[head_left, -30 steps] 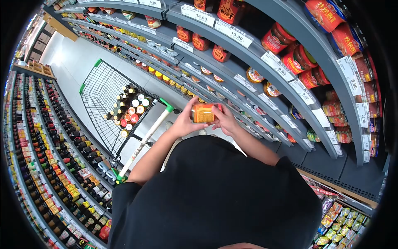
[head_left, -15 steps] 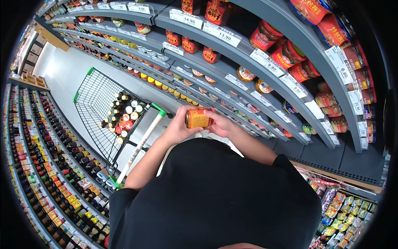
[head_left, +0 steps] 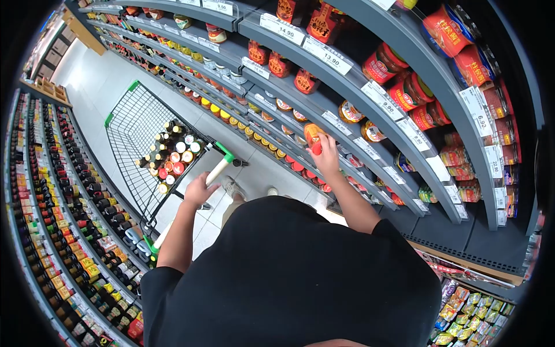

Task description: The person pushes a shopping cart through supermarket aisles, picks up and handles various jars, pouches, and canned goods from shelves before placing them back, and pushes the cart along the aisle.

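Observation:
My right hand (head_left: 327, 157) is closed around a jar (head_left: 311, 134) with an orange label and a red lid. It holds the jar tilted, close in front of the right-hand shelves; whether the jar touches a shelf is unclear. My left hand (head_left: 199, 189) rests on the white handle (head_left: 218, 170) of a shopping cart, with the fingers curled over the bar and the thumb to one side. Inside the wire cart (head_left: 128, 141), dark bottles (head_left: 164, 139) and several lidded jars (head_left: 178, 168) stand bunched near the handle end.
Shelves (head_left: 347, 81) with red-labelled jars (head_left: 378, 63) and price tags (head_left: 327, 55) curve along the right. Rows of sauce bottles (head_left: 75, 191) fill the left shelves. Pale floor tiles (head_left: 92, 78) run between them. My shoe (head_left: 232, 188) shows below the handle. Colourful packets (head_left: 474, 315) lie at lower right.
Both hands held the jar in front of my body. The left hand has let go and moved to the cart handle; the right has carried the jar toward the shelves.

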Demonstrator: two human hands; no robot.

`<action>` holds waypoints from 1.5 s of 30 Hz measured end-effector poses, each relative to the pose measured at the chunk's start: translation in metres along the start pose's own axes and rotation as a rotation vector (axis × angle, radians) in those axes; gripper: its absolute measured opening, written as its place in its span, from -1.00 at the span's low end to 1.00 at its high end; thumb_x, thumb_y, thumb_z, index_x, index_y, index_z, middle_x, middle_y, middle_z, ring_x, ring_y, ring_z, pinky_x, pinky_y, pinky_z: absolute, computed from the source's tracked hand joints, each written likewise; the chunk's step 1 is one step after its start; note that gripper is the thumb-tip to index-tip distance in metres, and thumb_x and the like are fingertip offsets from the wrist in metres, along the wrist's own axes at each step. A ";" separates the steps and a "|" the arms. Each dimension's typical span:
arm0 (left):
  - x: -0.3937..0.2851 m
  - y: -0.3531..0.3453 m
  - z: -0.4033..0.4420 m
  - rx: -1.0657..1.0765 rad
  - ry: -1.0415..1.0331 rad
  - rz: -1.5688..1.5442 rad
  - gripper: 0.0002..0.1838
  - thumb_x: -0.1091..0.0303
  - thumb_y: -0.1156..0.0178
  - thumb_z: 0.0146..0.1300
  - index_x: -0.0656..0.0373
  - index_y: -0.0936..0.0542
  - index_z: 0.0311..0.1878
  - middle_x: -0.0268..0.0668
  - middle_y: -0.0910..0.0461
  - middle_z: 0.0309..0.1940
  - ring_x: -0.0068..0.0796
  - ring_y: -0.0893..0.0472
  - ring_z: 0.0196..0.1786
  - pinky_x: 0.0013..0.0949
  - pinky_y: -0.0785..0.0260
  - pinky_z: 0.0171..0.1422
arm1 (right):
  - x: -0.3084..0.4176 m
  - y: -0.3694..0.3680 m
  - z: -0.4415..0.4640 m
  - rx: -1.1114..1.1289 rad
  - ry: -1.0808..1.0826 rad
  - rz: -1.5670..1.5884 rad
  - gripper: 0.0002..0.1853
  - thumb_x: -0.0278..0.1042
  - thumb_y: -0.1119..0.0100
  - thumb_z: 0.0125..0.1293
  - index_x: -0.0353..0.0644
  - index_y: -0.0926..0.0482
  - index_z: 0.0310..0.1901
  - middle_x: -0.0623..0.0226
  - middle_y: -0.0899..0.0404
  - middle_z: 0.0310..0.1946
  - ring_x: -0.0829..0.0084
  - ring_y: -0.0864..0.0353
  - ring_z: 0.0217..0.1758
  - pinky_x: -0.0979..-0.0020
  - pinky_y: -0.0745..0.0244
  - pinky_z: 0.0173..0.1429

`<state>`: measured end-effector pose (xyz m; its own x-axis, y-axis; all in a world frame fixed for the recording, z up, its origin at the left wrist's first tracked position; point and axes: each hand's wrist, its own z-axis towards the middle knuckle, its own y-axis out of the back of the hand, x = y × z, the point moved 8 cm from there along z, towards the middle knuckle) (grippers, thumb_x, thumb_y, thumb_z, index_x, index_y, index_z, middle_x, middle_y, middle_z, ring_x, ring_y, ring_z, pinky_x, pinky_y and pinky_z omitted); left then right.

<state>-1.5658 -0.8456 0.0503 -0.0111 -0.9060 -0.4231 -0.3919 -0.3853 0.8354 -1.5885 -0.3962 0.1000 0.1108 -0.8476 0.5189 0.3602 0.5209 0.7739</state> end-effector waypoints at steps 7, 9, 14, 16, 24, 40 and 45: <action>0.004 -0.003 -0.002 0.065 0.089 0.021 -0.38 -0.27 -0.28 0.20 -0.01 -0.59 0.13 -0.14 -0.73 -0.19 -0.03 -0.70 -0.06 -0.04 -0.53 0.04 | -0.002 -0.008 0.039 0.195 -0.131 -0.372 -0.24 0.04 -0.51 0.06 0.00 -0.44 0.28 0.02 -0.53 0.17 -0.05 -0.53 0.21 0.01 -0.49 0.21; 0.000 0.000 -0.001 0.042 0.036 0.068 -0.37 -0.26 -0.28 0.21 0.04 -0.57 0.15 -0.07 -0.72 -0.27 -0.02 -0.71 -0.12 -0.04 -0.53 -0.02 | -0.013 -0.014 0.040 0.324 -0.303 -0.368 -0.24 0.12 -0.48 0.08 -0.01 -0.46 0.28 0.02 -0.57 0.14 -0.04 -0.56 0.20 0.01 -0.48 0.22; 0.003 -0.002 0.002 0.054 0.030 0.019 -0.41 -0.22 -0.29 0.20 0.04 -0.59 0.10 -0.10 -0.72 -0.29 -0.02 -0.71 -0.14 -0.05 -0.54 -0.04 | -0.038 -0.027 0.055 0.302 -0.222 -0.250 -0.27 0.09 -0.48 0.11 -0.07 -0.47 0.26 -0.02 -0.56 0.15 -0.09 -0.53 0.24 0.00 -0.44 0.29; 0.003 -0.001 0.002 0.042 0.033 0.031 -0.41 -0.22 -0.30 0.19 0.04 -0.59 0.10 -0.10 -0.72 -0.28 -0.02 -0.71 -0.13 -0.05 -0.53 -0.03 | -0.041 -0.027 0.057 0.285 -0.246 -0.256 -0.25 0.10 -0.47 0.11 -0.09 -0.47 0.28 -0.05 -0.54 0.18 -0.10 -0.51 0.26 0.02 -0.43 0.30; 0.006 0.000 0.002 0.093 0.108 -0.015 -0.39 -0.33 -0.16 0.28 -0.01 -0.61 0.09 -0.09 -0.72 -0.27 -0.02 -0.71 -0.10 -0.04 -0.52 -0.01 | -0.013 -0.016 0.071 0.370 -0.168 -0.316 -0.32 0.23 -0.37 0.18 -0.11 -0.56 0.18 0.10 -0.61 0.12 0.03 -0.60 0.17 0.10 -0.48 0.24; 0.013 0.013 0.001 0.110 0.177 -0.004 -0.35 -0.42 -0.08 0.28 -0.03 -0.65 0.05 -0.16 -0.73 -0.28 -0.09 -0.71 -0.08 -0.07 -0.51 0.04 | -0.005 -0.031 0.064 0.241 -0.251 -0.319 -0.30 0.28 -0.22 0.28 -0.16 -0.53 0.22 -0.10 -0.55 0.17 -0.12 -0.53 0.23 0.02 -0.41 0.31; 0.019 0.021 0.005 0.122 0.194 -0.007 -0.36 -0.40 -0.10 0.27 -0.03 -0.63 0.06 -0.15 -0.74 -0.31 -0.11 -0.73 -0.11 -0.08 -0.52 0.01 | 0.060 -0.071 0.088 0.115 0.130 -0.353 -0.35 0.07 -0.23 0.31 -0.31 -0.45 0.22 -0.13 -0.53 0.15 -0.11 -0.50 0.26 0.01 -0.39 0.32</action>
<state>-1.5788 -0.8701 0.0577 0.1643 -0.9247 -0.3433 -0.4996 -0.3781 0.7794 -1.6890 -0.4749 0.1077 0.1174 -0.9786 0.1693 0.2919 0.1969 0.9360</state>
